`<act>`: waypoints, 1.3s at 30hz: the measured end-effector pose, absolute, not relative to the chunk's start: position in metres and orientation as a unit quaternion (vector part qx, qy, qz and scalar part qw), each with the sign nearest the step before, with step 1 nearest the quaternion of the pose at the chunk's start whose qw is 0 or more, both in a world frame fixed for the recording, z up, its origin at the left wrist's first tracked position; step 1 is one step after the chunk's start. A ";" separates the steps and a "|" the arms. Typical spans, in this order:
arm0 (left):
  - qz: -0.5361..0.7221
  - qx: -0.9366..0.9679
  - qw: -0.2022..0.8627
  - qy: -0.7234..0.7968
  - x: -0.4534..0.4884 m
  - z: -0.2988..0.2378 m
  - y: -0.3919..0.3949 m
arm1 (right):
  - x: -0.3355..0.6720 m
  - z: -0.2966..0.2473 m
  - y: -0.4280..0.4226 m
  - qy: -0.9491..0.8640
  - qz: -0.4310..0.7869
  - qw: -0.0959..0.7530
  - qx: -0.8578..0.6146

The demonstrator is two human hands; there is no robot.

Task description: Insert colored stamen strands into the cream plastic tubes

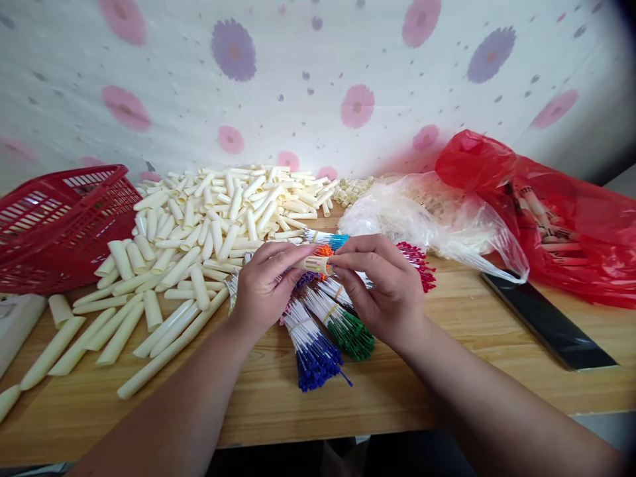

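Note:
My left hand (263,281) and my right hand (385,281) meet over the middle of the wooden table (447,371), both pinched on one cream plastic tube (314,264) with orange-tipped sticks (324,250) at its end. Under and around the hands lie bundles of thin white sticks with coloured tips: a blue-tipped bundle (315,354), a green-tipped bundle (350,331), a red-tipped bundle (420,262) and a light-blue-tipped bundle (328,237). A big pile of cream tubes (218,212) lies to the left and behind.
A red plastic basket (54,225) stands at the left edge. A clear plastic bag (427,218) and a red plastic bag (561,218) with more items lie at the right. A flat black object (546,318) rests near the right. A flowered cloth backs the table.

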State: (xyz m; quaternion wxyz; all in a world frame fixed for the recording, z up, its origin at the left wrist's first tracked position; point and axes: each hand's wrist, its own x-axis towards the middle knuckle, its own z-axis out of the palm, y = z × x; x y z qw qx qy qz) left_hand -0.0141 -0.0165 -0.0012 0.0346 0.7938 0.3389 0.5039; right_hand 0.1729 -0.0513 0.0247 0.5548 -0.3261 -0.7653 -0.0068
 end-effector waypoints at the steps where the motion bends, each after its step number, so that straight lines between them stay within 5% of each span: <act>1: 0.503 0.794 0.021 0.342 -0.014 -0.001 -0.017 | 0.173 0.024 -0.051 -0.762 -0.007 0.557 -0.330; 11: 0.485 0.799 -0.068 0.348 -0.016 -0.001 -0.019 | 0.176 0.026 -0.041 -0.754 0.093 0.548 -0.351; 39: 0.474 0.784 -0.098 0.389 -0.014 -0.007 -0.018 | 0.163 0.002 -0.033 -0.605 0.353 0.617 -0.359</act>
